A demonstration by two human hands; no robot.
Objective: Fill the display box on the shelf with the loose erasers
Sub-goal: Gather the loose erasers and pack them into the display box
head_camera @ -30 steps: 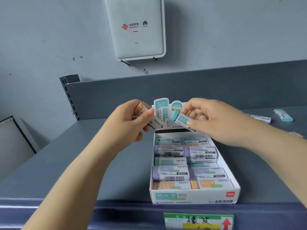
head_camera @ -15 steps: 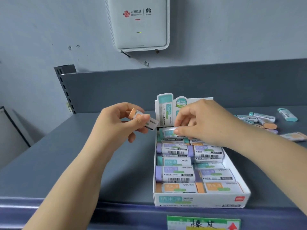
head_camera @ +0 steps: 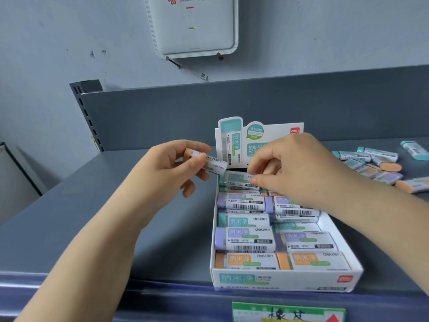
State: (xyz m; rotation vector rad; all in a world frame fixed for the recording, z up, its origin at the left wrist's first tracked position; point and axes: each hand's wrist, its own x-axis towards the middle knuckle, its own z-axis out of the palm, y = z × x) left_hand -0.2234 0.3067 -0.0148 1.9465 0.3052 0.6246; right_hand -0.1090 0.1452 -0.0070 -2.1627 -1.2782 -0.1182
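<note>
A white display box (head_camera: pixel 285 278) stands at the shelf's front edge, packed with rows of sleeved erasers in purple, teal and orange. My left hand (head_camera: pixel 167 169) holds an orange eraser (head_camera: pixel 209 161) in the air just left of the box's back end. My right hand (head_camera: pixel 299 168) reaches into the back of the box, fingertips pinching a teal eraser (head_camera: pixel 236 178) that lies on the rear row. A pile of loose erasers (head_camera: pixel 376 165) lies on the shelf to the right of the box.
The grey shelf (head_camera: pixel 92 205) has a raised back panel (head_camera: pixel 185 112) behind the box. The box's printed header card (head_camera: pixel 234 138) stands upright at its back. A white router (head_camera: pixel 192 24) hangs on the wall above. A green price label (head_camera: pixel 287 312) sits on the shelf's front rail.
My right hand carried the teal eraser down from the air onto the rear row of the box. My left hand stayed beside the box with the orange eraser. The camera tilted lower.
</note>
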